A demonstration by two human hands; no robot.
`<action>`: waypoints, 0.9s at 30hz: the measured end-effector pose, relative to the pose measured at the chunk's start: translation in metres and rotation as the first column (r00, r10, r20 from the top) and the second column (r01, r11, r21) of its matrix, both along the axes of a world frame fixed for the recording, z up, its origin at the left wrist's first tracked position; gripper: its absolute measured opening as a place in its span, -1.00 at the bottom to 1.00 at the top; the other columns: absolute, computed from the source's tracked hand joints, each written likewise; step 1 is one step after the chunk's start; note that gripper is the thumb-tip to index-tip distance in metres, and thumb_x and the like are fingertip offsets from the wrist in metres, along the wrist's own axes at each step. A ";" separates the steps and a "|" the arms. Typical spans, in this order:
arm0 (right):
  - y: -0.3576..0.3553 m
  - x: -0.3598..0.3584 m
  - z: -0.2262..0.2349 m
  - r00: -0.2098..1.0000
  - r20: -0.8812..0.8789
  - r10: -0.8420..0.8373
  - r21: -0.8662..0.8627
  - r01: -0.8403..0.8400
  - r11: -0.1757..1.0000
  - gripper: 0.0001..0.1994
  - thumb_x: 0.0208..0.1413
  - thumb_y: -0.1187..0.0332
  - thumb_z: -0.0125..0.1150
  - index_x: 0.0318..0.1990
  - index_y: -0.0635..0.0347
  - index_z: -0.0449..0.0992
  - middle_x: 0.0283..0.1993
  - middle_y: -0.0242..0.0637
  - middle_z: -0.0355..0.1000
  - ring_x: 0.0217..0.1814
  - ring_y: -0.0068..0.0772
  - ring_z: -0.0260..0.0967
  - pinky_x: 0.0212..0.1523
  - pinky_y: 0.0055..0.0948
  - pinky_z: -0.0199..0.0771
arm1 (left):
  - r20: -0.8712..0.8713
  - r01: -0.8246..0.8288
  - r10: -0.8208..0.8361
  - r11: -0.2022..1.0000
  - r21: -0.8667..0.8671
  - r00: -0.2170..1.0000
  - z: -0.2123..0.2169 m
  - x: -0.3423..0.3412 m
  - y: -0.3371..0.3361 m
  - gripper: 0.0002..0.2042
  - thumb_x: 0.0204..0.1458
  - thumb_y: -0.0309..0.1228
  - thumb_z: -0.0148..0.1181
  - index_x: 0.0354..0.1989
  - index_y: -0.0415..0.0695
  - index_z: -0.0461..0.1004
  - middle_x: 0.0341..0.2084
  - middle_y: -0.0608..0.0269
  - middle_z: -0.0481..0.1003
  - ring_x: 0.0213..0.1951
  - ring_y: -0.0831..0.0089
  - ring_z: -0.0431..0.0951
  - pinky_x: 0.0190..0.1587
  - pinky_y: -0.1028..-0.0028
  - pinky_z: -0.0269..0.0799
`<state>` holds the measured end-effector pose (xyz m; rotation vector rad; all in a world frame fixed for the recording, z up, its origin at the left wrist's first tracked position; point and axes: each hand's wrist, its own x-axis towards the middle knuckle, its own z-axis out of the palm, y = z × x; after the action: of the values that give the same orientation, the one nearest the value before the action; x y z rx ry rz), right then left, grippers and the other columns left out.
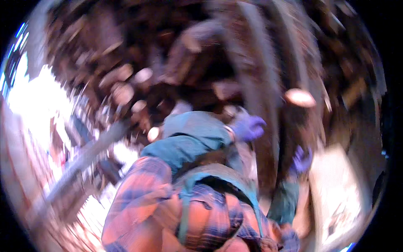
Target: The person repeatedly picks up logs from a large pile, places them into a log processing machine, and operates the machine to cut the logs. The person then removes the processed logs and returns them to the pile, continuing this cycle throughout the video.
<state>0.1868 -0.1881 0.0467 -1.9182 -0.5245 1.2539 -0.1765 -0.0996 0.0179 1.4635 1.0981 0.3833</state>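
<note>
Motion blur smears the whole head view. My left hand (247, 127), in a purple glove below a teal sleeve, reaches across the front of my body, its fingers loosely bent and apart with nothing visible between them. It is close to a long, rough log or post (262, 88) that rises away from me. My right hand (300, 160), also in a purple glove, is lower and further right, fingers spread. Just above it sits a log with a pale round cut end (300, 98). I make out no object in either hand.
A heap of cut logs (122, 93) fills the far side, several showing pale ends. A pale, flat-sided wooden piece (339, 191) stands right of my right hand. At left, a grey bar (88, 157) slants across a bright area with blurred clutter.
</note>
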 end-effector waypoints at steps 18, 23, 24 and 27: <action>0.093 -0.836 -0.177 0.148 -0.753 0.641 -0.027 -0.980 0.195 -0.46 0.19 0.04 0.24 0.21 0.19 0.39 0.06 -0.42 0.45 0.04 -0.55 0.35 0.06 -0.43 0.33 | -0.059 -0.927 0.935 -0.336 0.167 -0.350 -0.197 -0.688 -0.250 -0.63 0.22 -0.35 0.14 0.17 -0.21 0.38 0.06 0.12 0.48 0.10 0.24 0.48 0.16 0.37 0.39; 0.071 -1.068 -0.285 0.008 -0.540 0.842 0.048 -0.998 0.040 -0.35 0.19 -0.04 0.23 0.28 0.24 0.34 0.19 -0.22 0.41 0.14 -0.29 0.34 0.18 -0.38 0.29 | -0.472 -0.932 0.868 0.032 0.362 -0.154 -0.225 -0.826 -0.267 -0.40 0.15 -0.09 0.22 0.28 -0.18 0.31 0.15 -0.02 0.42 0.21 -0.01 0.38 0.30 0.24 0.26; 0.076 -1.103 -0.289 0.065 -0.545 0.836 -0.033 -0.998 0.056 -0.32 0.19 -0.06 0.22 0.30 0.26 0.32 0.21 -0.19 0.40 0.17 -0.25 0.34 0.21 -0.35 0.29 | -0.604 -0.890 0.793 0.210 0.405 -0.087 -0.230 -0.815 -0.262 -0.35 0.13 -0.01 0.19 0.29 -0.17 0.29 0.16 -0.05 0.41 0.23 -0.05 0.35 0.32 0.18 0.21; 0.108 -1.163 -0.419 -0.130 -0.453 0.882 0.287 -0.958 0.006 -0.29 0.19 -0.14 0.17 0.37 0.10 0.26 0.33 -0.27 0.34 0.32 -0.20 0.31 0.26 -0.17 0.32 | -0.698 -0.721 0.716 0.475 0.505 -0.017 -0.255 -0.772 -0.235 -0.30 0.15 0.10 0.06 0.34 -0.14 0.22 0.22 -0.07 0.34 0.31 -0.12 0.22 0.38 0.09 0.06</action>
<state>-0.9758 -0.0802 -0.3720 -0.8118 -1.7494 2.7043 -0.9485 -0.3344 -0.2368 0.8270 2.8067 0.3148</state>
